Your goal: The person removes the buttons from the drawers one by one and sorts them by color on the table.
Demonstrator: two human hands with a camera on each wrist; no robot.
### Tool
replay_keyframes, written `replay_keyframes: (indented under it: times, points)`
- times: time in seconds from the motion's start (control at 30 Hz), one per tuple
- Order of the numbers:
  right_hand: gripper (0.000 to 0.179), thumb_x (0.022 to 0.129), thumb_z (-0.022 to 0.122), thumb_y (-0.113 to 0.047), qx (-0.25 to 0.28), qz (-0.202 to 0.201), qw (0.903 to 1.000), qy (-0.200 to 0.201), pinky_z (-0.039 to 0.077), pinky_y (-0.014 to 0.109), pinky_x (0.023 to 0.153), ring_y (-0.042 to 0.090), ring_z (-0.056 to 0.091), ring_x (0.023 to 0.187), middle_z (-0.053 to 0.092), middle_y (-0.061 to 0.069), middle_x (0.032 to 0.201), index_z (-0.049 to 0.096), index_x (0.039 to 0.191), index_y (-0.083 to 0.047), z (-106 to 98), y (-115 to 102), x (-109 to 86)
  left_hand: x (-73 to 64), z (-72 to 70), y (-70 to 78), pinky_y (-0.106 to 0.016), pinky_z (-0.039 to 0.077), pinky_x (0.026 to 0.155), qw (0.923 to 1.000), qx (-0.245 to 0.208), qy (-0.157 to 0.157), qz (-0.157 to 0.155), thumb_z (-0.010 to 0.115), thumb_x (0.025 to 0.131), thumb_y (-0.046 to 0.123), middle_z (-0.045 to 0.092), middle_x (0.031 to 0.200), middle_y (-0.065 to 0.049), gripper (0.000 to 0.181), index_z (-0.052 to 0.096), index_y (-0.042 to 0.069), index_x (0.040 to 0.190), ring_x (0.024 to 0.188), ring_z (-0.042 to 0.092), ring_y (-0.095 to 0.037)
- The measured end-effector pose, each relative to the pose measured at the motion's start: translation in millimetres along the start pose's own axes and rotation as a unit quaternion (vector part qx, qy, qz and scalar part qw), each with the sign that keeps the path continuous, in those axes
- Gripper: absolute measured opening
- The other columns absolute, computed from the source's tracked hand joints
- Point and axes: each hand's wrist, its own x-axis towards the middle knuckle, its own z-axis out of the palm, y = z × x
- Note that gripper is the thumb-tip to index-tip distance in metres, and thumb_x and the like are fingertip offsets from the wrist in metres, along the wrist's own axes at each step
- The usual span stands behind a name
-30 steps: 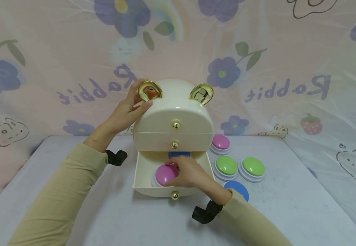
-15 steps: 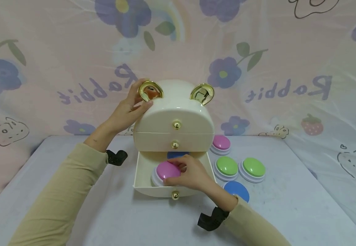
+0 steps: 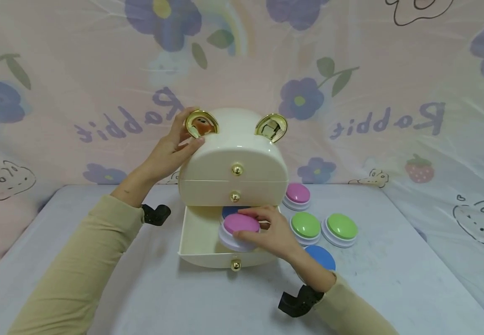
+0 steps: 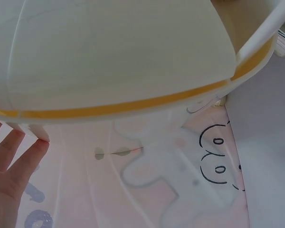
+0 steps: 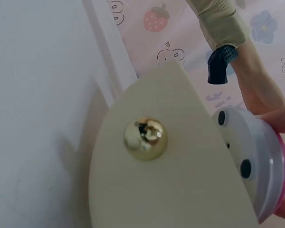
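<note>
One printed cloth (image 3: 242, 83): hangs behind everything; it serves prob. only as background.
White table (image 3: 413, 274): carries all the objs.
Cream cabinet (image 3: 208, 163): stands upright approx. mid-table; its two upper levels are closed.
Bottom drawer (image 3: 200, 228): pulled out twd. the person, prob. so a hand can reach inside from above.
Left hand (image 3: 164, 156): clasps the cabinet's corner at the gold ear (image 3: 202, 123), thumb in front & fingers going behind, prob. to keep the cabinet steady; how tight, cannot tell.
Right hand (image 3: 277, 235): thumb & fingers pinch the pink button at the side nearest this hand; such a side hold seems to leave the domed top mostly uncovered.
Pink button (image 3: 241, 223): over the drawer, near its front panel. Rt. wrist view shows its pale underside w/ dark pads (image 5: 246, 168), so it seems lifted & tilted; if it touches the drawer rim, cannot tell.
Blue button (image 3: 233, 211): farther back in the drawer, partly hidden.
Other buttons (image 3: 306, 225): two green, one pink, one blue, on the table at the person's rt., beside the cabinet; prob. kept there within easy reach of that hand.
Gold knobs (image 3: 235, 265): three, one per level, prob. for pulling.
</note>
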Motion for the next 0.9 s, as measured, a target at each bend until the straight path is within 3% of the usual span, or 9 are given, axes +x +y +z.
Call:
replay_keyframes:
  times: [0.37,0.8,0.9]
  points:
    - [0.046,0.071,0.082,-0.025,-0.013,-0.029,0.9993,0.021,0.049,0.039,0.093,0.018,0.054,0.101,0.058,0.004,0.108,0.070,0.115,-0.018,-17.9,1.8,-11.2,-0.4,0.1,0.7,-0.055,0.030,0.113,1.0000,0.004,0.000,0.000,0.053,0.099,0.028,0.037,0.150,-0.011,0.064,0.014,0.039,0.148,0.140,0.035,-0.034]
    - [0.046,0.076,0.077,-0.021,-0.032,-0.036,0.9980,0.042,0.045,0.040,0.094,0.020,0.049,0.106,0.056,0.007,0.115,0.066,0.120,-0.013,-61.0,24.7,-14.3,-0.8,0.0,-2.0,-0.055,0.029,0.113,1.0000,-0.003,-0.005,0.001,0.052,0.099,0.028,0.036,0.150,-0.012,0.064,0.013,0.040,0.148,0.140,0.034,-0.033]
    - [0.045,0.078,0.075,-0.020,-0.033,-0.034,0.9981,0.040,0.045,0.036,0.091,0.020,0.047,0.107,0.054,0.008,0.116,0.065,0.122,-0.013,-71.8,30.1,-14.9,-0.8,-0.6,-2.0,-0.055,0.029,0.114,1.0000,-0.002,-0.004,-0.003,0.052,0.099,0.029,0.035,0.151,-0.012,0.064,0.013,0.041,0.148,0.141,0.033,-0.033]
